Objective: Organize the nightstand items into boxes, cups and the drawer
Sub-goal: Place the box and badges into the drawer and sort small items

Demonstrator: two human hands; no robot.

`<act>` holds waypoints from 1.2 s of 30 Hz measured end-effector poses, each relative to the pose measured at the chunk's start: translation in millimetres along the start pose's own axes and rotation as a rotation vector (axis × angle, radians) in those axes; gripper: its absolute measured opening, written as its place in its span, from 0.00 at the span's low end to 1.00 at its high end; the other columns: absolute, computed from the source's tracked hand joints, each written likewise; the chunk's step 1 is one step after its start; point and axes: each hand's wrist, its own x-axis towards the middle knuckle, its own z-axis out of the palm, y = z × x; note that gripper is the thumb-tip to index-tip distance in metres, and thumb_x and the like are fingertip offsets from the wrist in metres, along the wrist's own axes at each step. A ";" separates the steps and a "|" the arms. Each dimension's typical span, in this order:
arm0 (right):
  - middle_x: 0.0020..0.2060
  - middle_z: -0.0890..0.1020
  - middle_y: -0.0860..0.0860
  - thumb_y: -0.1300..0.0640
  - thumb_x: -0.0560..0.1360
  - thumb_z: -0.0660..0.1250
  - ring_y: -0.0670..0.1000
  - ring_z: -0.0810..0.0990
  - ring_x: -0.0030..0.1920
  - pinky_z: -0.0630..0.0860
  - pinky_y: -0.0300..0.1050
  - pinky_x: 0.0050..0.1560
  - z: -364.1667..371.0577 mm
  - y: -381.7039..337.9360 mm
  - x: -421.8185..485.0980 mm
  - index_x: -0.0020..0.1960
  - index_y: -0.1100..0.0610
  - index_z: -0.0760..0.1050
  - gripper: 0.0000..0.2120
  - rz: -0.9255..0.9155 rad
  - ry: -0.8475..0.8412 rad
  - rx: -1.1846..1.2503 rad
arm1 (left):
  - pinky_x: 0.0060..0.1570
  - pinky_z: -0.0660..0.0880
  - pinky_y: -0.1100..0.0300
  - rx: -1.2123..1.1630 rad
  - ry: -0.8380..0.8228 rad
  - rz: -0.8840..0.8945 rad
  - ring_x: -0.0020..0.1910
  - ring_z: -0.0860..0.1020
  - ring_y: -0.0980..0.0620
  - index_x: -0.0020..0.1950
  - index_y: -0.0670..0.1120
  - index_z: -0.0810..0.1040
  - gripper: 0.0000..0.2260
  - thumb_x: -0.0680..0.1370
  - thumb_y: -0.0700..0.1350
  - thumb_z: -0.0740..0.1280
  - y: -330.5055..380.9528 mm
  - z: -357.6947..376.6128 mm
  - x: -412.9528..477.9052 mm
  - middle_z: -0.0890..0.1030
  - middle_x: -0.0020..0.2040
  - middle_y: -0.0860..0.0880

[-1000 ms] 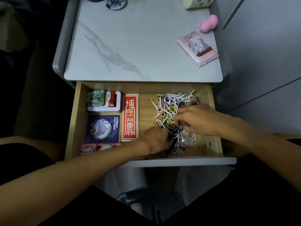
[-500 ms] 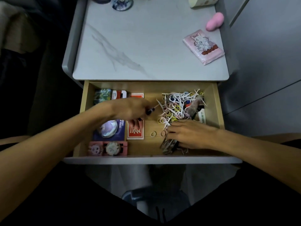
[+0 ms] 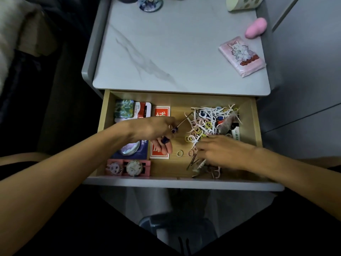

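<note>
Clutter fills the far right part of the open drawer: a pile of white floss picks, small coloured rings and other bits. Some of it spreads toward the near edge, where dark hairpins lie on the wood. One ring lies apart, just left of the pile.

The right hand is low over the near side of the pile with its fingers bent down into the bits. Whether they pinch something I cannot tell, because the hand covers them. The left hand is closed round the dark blue handle of a thin tool, probably a small screwdriver. Its metal tip points at the far left side of the pile.

I think the main risk is the tool. Its tip is near the picks, and if the hand swings it carelessly, it can hook a pick or a ring and drag it out over the bare wood. It can also prick the right hand, which works close by.

The picks are light and tangled, so lifting a few may pull more with them. These may drop behind the red box or fall over the front of the drawer to the floor. The hairpins are thin and dark, so they are easy to miss.

On the worktop a tissue pack lies at the right, well apart from all this.
</note>
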 end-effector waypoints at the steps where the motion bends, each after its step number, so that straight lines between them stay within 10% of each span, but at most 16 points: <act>1: 0.67 0.74 0.51 0.57 0.78 0.66 0.51 0.71 0.68 0.64 0.48 0.74 -6.3 3.0 -2.0 0.67 0.52 0.73 0.18 0.031 0.007 0.053 | 0.40 0.81 0.55 -0.033 0.011 0.000 0.37 0.83 0.45 0.59 0.43 0.70 0.07 0.83 0.35 0.58 -0.8 -0.7 -1.3 0.84 0.40 0.39; 7: 0.46 0.76 0.41 0.54 0.79 0.65 0.41 0.73 0.47 0.72 0.43 0.53 -46.3 26.0 -19.0 0.56 0.53 0.76 0.08 0.300 0.271 0.438 | 0.50 0.80 0.51 -0.201 0.106 0.104 0.44 0.82 0.41 0.53 0.39 0.71 0.06 0.82 0.32 0.56 -5.8 3.4 -1.4 0.82 0.46 0.37; 15: 0.40 0.73 0.41 0.56 0.81 0.64 0.39 0.72 0.39 0.66 0.33 0.38 -71.4 31.1 -14.5 0.49 0.48 0.66 0.07 0.384 0.509 0.601 | 0.30 0.60 0.59 -0.475 0.265 0.431 0.26 0.64 0.52 0.38 0.47 0.76 0.09 0.67 0.37 0.58 14.7 11.0 -10.3 0.70 0.33 0.46; 21: 0.44 0.76 0.46 0.54 0.82 0.60 0.47 0.77 0.43 0.74 0.48 0.42 -77.6 25.4 1.6 0.52 0.51 0.69 0.01 0.359 0.299 0.664 | 0.26 0.63 0.66 -0.301 0.477 0.479 0.27 0.65 0.58 0.58 0.48 0.75 0.11 0.77 0.47 0.71 21.1 9.6 -23.5 0.76 0.33 0.58; 26: 0.46 0.79 0.51 0.53 0.82 0.60 0.50 0.78 0.45 0.74 0.53 0.49 -78.7 20.0 4.2 0.55 0.56 0.72 0.08 0.359 0.170 0.635 | 0.35 0.69 0.70 0.074 0.621 0.528 0.34 0.77 0.63 0.45 0.49 0.82 0.03 0.76 0.47 0.73 14.3 13.2 -5.8 0.82 0.36 0.55; 36: 0.37 0.79 0.49 0.56 0.81 0.62 0.50 0.80 0.38 0.74 0.44 0.37 -80.6 48.7 -24.1 0.38 0.47 0.68 0.13 0.583 0.168 0.648 | 0.25 0.61 0.64 -0.244 0.494 0.452 0.24 0.66 0.57 0.45 0.43 0.80 0.04 0.78 0.43 0.71 17.2 10.4 -1.9 0.84 0.37 0.46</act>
